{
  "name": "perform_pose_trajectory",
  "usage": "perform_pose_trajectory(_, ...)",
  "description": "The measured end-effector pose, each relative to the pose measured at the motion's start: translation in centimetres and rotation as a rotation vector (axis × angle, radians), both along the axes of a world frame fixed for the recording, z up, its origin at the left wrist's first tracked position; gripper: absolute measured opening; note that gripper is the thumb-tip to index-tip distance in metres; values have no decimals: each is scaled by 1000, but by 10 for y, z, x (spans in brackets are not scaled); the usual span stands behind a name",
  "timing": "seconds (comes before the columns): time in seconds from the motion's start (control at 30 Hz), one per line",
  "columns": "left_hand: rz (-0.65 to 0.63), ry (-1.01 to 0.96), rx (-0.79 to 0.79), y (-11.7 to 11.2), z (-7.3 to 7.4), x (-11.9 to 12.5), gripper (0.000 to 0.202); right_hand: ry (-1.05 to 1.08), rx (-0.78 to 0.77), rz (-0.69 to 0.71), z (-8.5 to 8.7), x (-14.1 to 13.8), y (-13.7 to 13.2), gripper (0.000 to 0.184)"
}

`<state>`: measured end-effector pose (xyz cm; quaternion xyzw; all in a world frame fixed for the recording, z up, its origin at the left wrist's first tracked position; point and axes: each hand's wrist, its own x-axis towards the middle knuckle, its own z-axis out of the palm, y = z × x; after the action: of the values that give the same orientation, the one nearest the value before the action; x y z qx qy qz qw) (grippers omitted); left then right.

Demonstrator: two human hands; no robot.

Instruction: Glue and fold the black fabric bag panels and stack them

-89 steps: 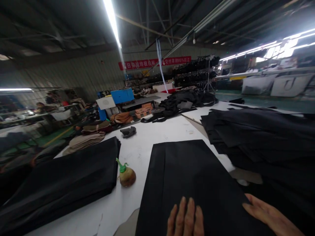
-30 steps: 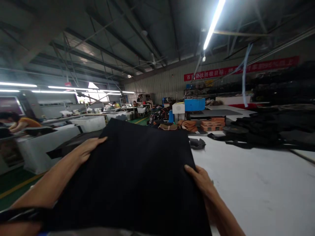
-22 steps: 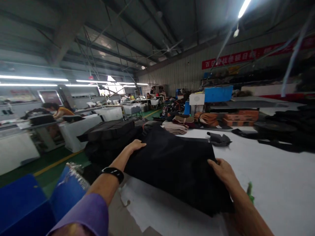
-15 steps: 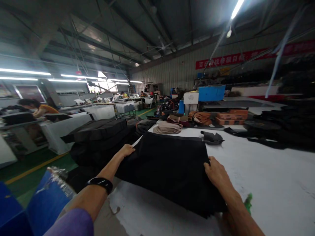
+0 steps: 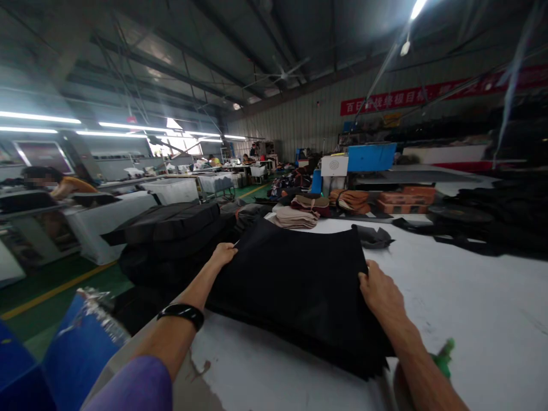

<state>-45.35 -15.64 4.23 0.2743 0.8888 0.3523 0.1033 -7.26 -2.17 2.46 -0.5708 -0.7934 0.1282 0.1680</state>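
A stack of black fabric sheets (image 5: 295, 285) spans the space between my hands over the white tabletop (image 5: 471, 308). My left hand (image 5: 223, 255) is closed on its left edge, fingers curled round the cloth. On the right edge, my right hand (image 5: 381, 291) pinches the fabric with the thumb on top. The far edge of the top sheet sags between the corners, and several layers show along the near right corner. A green-topped object (image 5: 445, 357) is partly hidden behind my right forearm.
Beyond the fabric lie folded beige pieces (image 5: 296, 217), brown bundles (image 5: 349, 201), reddish-brown blocks (image 5: 406, 200) and a dark grey scrap (image 5: 373, 236). Black stacks (image 5: 171, 222) stand to the left, above a blue bin (image 5: 81, 331). A co-worker (image 5: 64, 182) sits at far left.
The fabric's far edge now dips between its raised corners, and the lower layers show more along the near edge. Both hands have risen slightly in view, still holding the sides.
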Motion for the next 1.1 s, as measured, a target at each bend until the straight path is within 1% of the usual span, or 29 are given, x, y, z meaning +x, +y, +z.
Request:
perform_pose_trajectory(0.13, -17, 83, -192, 5, -9, -5, 28, -78, -17, -9, -6, -3, -1, 24)
perform_pose_trajectory(0.23, -25, 159, -267, 4, -8, -3, 29, -82, -10, -7, -5, -3, -3, 22)
perform_pose_trajectory(0.4, -52, 271, -313, -1, 2, 4, 28, -37, 24, -9, 2, -5, 0, 30)
perform_pose_trajectory(0.47, -72, 325, -308, -2, 6, 10, 28, -29, 28, -5, 5, -3, -1, 33)
perform_pose_trajectory(0.53, -110, 401, -275, -6, 10, 20, 31, -27, 40, 6, 9, 3, -8, 38)
perform_pose_trajectory(0.57, -147, 444, -248, -10, 11, 28, 33, -25, 53, 24, 12, 8, -14, 41)
perform_pose_trajectory(0.63, -277, 519, -183, -21, 12, 48, 37, -20, 77, 113, 16, 20, -31, 47)
perform_pose_trajectory(0.7, -453, 557, -132, -37, 9, 73, 39, -21, 80, 303, 18, 33, -50, 49)
perform_pose_trajectory(0.77, -611, 566, -111, -56, 1, 97, 44, -50, 82, 508, 15, 44, -68, 48)
perform_pose_trajectory(0.8, -686, 575, -105, -65, -5, 108, 46, -77, 99, 583, 11, 48, -75, 46)
perform_pose_trajectory(0.83, -768, 594, -93, -73, -11, 118, 48, -108, 127, 634, 8, 50, -79, 44)
perform_pose_trajectory(0.9, -895, 654, -58, -83, -23, 131, 44, -158, 191, 675, 0, 52, -83, 38)
perform_pose_trajectory(0.93, -931, 686, -42, -85, -27, 135, 41, -171, 216, 689, -4, 51, -83, 34)
perform_pose_trajectory(1.0, -932, 727, -30, -85, -32, 137, 38, -172, 248, 721, -8, 49, -79, 30)
perform_pose_trajectory(1.03, -921, 735, -35, -85, -33, 136, 38, -165, 261, 737, -9, 48, -77, 29)
perform_pose_trajectory(1.1, -920, 739, -42, -87, -32, 131, 38, -148, 300, 743, -7, 45, -74, 35)
